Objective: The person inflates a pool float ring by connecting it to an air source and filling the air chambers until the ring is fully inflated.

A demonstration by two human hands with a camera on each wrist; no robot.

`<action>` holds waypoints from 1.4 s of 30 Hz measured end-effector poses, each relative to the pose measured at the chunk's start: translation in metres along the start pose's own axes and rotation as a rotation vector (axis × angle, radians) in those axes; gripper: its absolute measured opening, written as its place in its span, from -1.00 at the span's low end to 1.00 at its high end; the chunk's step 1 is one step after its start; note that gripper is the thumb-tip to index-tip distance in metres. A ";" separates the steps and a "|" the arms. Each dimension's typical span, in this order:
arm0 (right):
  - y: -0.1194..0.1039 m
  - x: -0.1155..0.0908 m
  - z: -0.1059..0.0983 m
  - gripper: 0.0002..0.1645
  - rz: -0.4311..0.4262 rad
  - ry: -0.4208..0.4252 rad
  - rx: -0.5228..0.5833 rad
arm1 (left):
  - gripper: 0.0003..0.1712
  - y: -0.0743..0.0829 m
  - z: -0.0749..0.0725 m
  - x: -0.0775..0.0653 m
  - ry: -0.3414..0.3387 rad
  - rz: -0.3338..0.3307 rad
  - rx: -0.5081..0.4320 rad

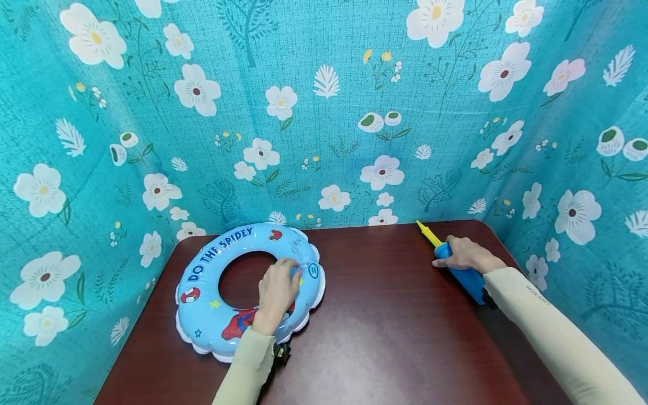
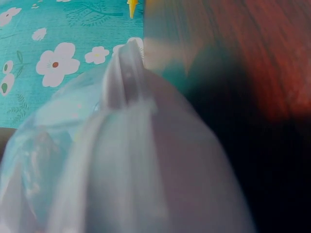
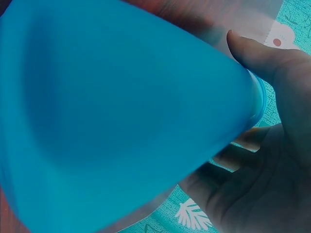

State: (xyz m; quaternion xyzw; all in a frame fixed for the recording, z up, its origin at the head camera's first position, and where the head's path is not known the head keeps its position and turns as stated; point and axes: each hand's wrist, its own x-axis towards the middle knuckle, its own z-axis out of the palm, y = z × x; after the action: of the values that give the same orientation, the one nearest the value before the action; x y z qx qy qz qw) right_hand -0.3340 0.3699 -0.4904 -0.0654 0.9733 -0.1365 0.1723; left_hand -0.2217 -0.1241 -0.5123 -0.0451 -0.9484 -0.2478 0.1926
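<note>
A light blue inflated swim ring (image 1: 199, 315) with "DO THE SPIDEY" lettering and cartoon figures lies at the left of the table. My left hand (image 1: 278, 289) is over its right side, fingers bent down and holding the tube near the inner edge; the spot under the fingertips is hidden. In the left wrist view the ring's pale, blurred scalloped edge (image 2: 194, 160) fills the lower middle. At the right, my right hand (image 1: 468, 256) grips a blue hand air pump (image 1: 467, 281) near its front end, thumb on one side and fingers on the other. Its yellow nozzle (image 1: 429, 233) points toward the back.
Both things are at a dark reddish-brown table (image 1: 385, 315). A teal cloth (image 1: 324, 135) with white flowers hangs close behind it and along both sides. The pump's rear end reaches over the table's right edge.
</note>
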 end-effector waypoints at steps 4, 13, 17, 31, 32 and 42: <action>0.001 0.000 0.000 0.35 -0.002 -0.001 -0.001 | -0.77 0.000 0.000 0.000 -0.006 -0.006 0.002; 0.001 -0.001 0.001 0.37 0.008 -0.004 0.009 | -0.77 0.000 0.001 0.000 -0.007 -0.001 0.015; 0.001 -0.001 0.000 0.31 0.002 0.013 0.005 | -0.77 0.000 0.001 0.000 -0.005 0.003 0.012; -0.015 -0.008 -0.022 0.24 -0.033 0.209 -0.056 | -0.77 -0.001 0.001 0.000 -0.006 0.004 0.010; -0.018 -0.010 -0.023 0.25 -0.041 0.230 -0.063 | -0.77 -0.001 0.001 0.000 -0.006 0.004 0.010; -0.061 -0.021 -0.021 0.03 -0.225 0.374 0.013 | -0.78 -0.003 0.001 0.001 0.002 0.008 0.012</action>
State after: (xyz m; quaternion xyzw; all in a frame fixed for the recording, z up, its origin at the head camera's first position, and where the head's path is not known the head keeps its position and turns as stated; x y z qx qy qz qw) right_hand -0.3174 0.3205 -0.4475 -0.1462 0.9740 -0.1709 -0.0274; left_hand -0.2233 -0.1257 -0.5144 -0.0474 -0.9495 -0.2412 0.1948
